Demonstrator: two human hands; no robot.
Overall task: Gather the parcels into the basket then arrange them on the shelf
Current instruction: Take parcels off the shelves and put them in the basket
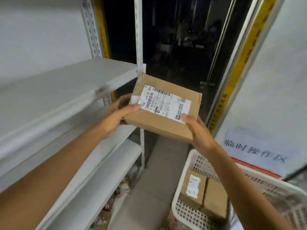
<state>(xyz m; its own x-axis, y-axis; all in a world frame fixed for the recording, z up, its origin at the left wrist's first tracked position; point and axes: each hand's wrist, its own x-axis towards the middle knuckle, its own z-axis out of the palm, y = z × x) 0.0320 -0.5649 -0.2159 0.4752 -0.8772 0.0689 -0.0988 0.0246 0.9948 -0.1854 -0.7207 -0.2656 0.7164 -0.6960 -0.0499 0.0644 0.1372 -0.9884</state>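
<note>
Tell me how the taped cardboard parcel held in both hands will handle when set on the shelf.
Probably stiff: the parcel keeps straight edges though the left hand and right hand grip only its near corners. Likely light, since that small hold suffices. Flat and boxy, it should sit steady on the shelf, not roll.

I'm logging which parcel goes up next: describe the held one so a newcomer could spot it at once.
Start at the white shelf on the left; just off its front corner, the left hand and right hand hold a flat brown parcel in the air. Unlike the parcels lying in the basket below, it alone is in hand and shows a large barcoded label.
</note>
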